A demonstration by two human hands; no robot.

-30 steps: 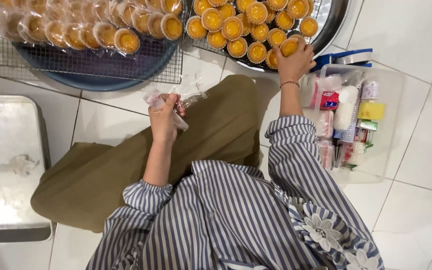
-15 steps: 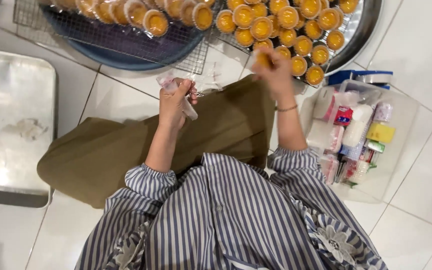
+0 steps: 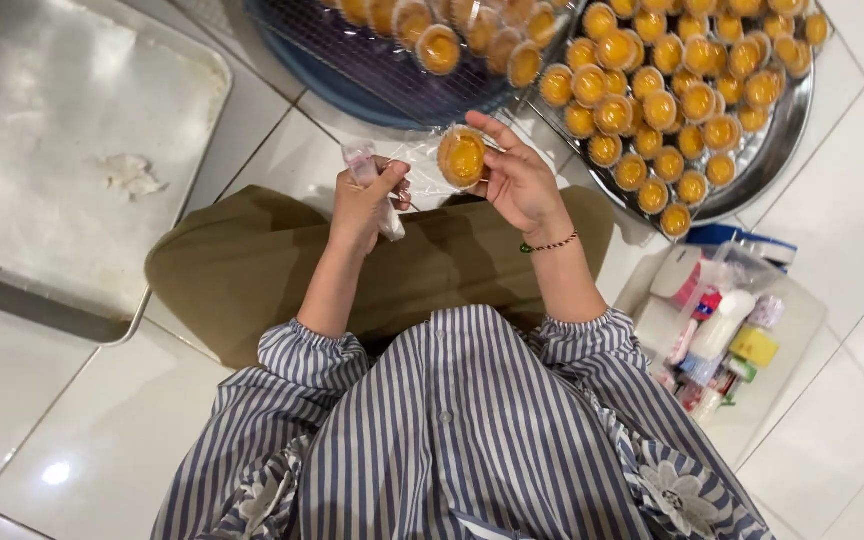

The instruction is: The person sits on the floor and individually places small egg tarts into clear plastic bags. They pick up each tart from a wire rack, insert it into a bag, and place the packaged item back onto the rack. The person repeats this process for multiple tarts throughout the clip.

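The right hand (image 3: 520,185) pinches a small round tart (image 3: 462,157) between thumb and fingertips, its glossy yellow filling ringed by a pale crimped crust. The left hand (image 3: 367,200) is closed around a crumpled bunch of thin clear plastic bags (image 3: 380,190), shiny and wrinkled. One bag stretches from that fist across to the tart and touches it. Just beyond the right hand's grip sits a round metal tray (image 3: 772,150), packed with more tarts of the same shape. Beyond the left hand's grip, a wire rack (image 3: 382,70) rests over a blue plate (image 3: 352,100) and carries tarts already wrapped in clear film. Well off to the left of the grip lies a flat, dull steel baking tray (image 3: 42,150) on smooth white floor tiles. To the right of the wrist stands a clear plastic box (image 3: 782,340) of small packets.
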